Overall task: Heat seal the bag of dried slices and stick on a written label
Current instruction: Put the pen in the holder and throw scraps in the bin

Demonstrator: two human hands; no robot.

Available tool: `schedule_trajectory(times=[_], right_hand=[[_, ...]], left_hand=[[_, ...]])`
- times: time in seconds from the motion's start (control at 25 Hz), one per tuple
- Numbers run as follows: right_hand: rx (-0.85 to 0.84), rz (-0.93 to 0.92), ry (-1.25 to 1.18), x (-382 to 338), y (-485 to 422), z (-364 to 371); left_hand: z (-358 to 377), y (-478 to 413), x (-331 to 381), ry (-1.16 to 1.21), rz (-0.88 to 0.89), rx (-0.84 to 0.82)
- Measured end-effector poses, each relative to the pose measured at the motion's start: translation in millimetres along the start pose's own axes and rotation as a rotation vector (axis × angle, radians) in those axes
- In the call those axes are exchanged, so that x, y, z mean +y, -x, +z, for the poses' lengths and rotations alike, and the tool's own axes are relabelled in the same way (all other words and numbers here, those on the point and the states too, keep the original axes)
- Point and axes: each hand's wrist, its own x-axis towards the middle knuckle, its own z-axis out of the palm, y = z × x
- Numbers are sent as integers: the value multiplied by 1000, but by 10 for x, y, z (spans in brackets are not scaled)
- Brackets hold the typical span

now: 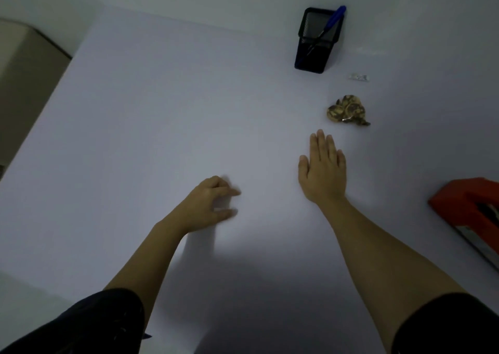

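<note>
A small clump of brown dried slices (347,110), which may be in a clear bag, lies on the white table (162,110) at the right. A small white label (358,77) lies just beyond it. My right hand (322,168) rests flat on the table, fingers together, a short way in front of the slices and holding nothing. My left hand (210,205) hovers over the middle of the table, blurred, fingers curled and apart, with nothing in it. A red heat sealer (469,213) sits at the right edge, partly cut off.
A black mesh pen holder (317,43) with a blue pen (330,22) stands at the back right near the wall. A beige object (24,64) stands beyond the table's left edge.
</note>
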Motion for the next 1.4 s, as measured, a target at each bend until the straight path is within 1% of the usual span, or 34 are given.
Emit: schedule_trajectory(times=[0.08,0.16,0.24,0.4,0.56,0.68,0.76,0.88,0.96,1.04,1.12,1.2,1.28,1.4], right_hand=[[2,-4,-7,2,5,-4],[15,-11,-21,1,9,-4],[24,-19,-27,6,15,-6],[42,-30,-22,10,16,1],[30,-29,-10,-15,25,-9],[73,-72,4,-76,67,-66],[80,-125,-35,-201,165,-106],[66,-198,-158,-605,463,-84],[59,-280,-245,-1074,864,24],[34,-307,-342,-1478,1197,132],[14,-365,-406,-2040,1732,284],[-6,-418,-468,-2532,2191,406],[-29,-485,-530,-3026,2705,530],[-127,-622,-567,-3550,3302,770]], left_hand=[[62,62,-31,-51,3,19],[118,99,-31,-59,-10,84],[168,141,-20,-32,-34,144],[264,208,31,87,-143,254],[343,240,94,167,-216,359],[384,296,123,173,-257,441],[400,391,93,138,-288,488],[366,651,-36,117,-353,547],[349,1028,-214,174,-422,617],[318,1339,-355,310,-508,697],[322,1922,-595,442,-595,786],[361,2434,-846,559,-644,868],[471,3022,-1126,700,-692,983],[716,3703,-1557,842,-829,1147]])
